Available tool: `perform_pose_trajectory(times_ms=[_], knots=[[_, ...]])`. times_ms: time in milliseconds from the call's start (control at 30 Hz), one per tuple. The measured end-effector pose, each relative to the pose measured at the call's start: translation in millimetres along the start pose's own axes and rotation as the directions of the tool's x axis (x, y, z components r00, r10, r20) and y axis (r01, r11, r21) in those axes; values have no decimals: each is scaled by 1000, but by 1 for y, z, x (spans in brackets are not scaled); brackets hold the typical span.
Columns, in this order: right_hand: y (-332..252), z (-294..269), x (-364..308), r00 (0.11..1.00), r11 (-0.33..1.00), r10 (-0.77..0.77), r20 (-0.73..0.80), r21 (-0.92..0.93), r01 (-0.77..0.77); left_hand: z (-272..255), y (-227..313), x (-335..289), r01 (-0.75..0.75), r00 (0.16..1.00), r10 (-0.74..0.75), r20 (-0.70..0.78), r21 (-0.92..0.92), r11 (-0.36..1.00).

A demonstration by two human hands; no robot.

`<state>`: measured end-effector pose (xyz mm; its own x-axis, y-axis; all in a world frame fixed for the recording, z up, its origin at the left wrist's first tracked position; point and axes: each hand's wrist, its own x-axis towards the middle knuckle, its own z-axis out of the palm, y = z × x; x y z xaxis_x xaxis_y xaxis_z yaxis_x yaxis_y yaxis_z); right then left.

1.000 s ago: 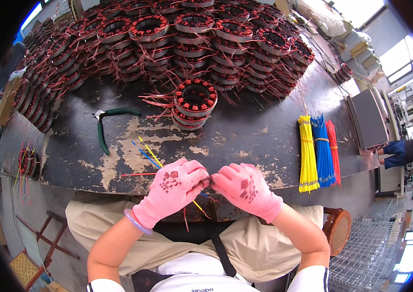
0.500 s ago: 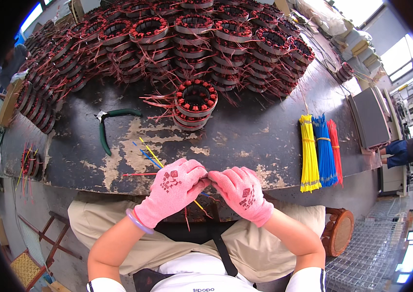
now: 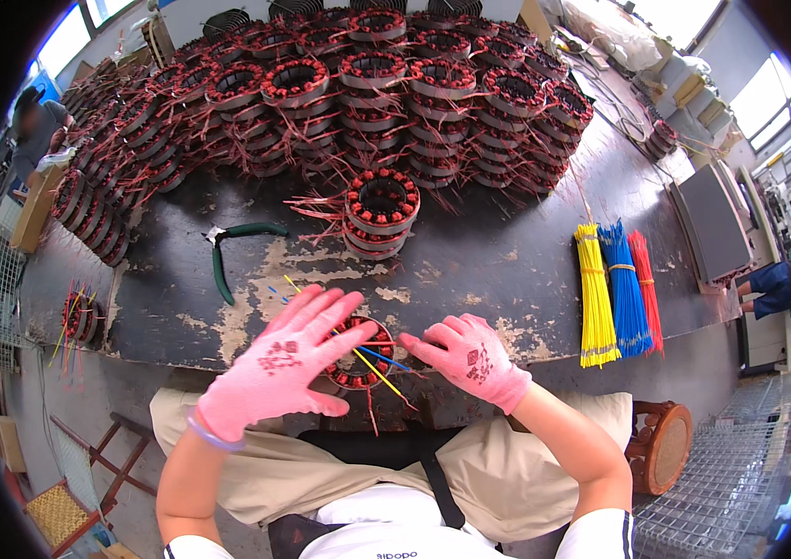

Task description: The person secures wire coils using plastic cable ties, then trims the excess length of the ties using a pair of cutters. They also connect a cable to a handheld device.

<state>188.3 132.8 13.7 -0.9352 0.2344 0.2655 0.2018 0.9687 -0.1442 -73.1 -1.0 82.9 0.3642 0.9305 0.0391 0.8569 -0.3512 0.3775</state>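
Head view: left hand [image 3: 282, 360] spread wide over coil ring [image 3: 353, 380]
Right hand [image 3: 470, 361]: half curled, hold cannot be told
Wires [image 3: 384, 358]: could be dislodged if snagged by either hand

The gloves [image 3: 274, 377] are pink and dark-printed, the ring [image 3: 350, 380] red-coiled, the pliers [image 3: 219, 265] green-handled.

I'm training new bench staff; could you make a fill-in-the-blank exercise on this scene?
The left hand, gloved in ____, partly covers a red-wound ring.
The pliers have dark ____ handles.
The blue bundle lies between the red bundle and the ____ one.

Missing words: pink; green; yellow.
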Motion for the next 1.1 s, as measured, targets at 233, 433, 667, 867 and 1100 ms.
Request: perform_pose_trajectory(times_ms=[233,433,667,867,1100], knots=[[23,6,24,996,977,49,-69,212,-34,29,-9,-9,70,990,-73,-121,-22,997],[30,41,59,988,968,-151,-30,200,153,24,-16,-51,351,924,-345,-166,7,936],[148,-6,16,972,971,211,-104,-96,-220,27,-19,-50,357,919,-353,-174,-10,934],[95,-5,-1,970,969,244,21,27,-244,24,-14,-48,328,914,-323,-246,-18,944],[-55,-46,135,977,971,26,-211,237,25,45,-15,-57,395,891,-357,-282,90,914]])
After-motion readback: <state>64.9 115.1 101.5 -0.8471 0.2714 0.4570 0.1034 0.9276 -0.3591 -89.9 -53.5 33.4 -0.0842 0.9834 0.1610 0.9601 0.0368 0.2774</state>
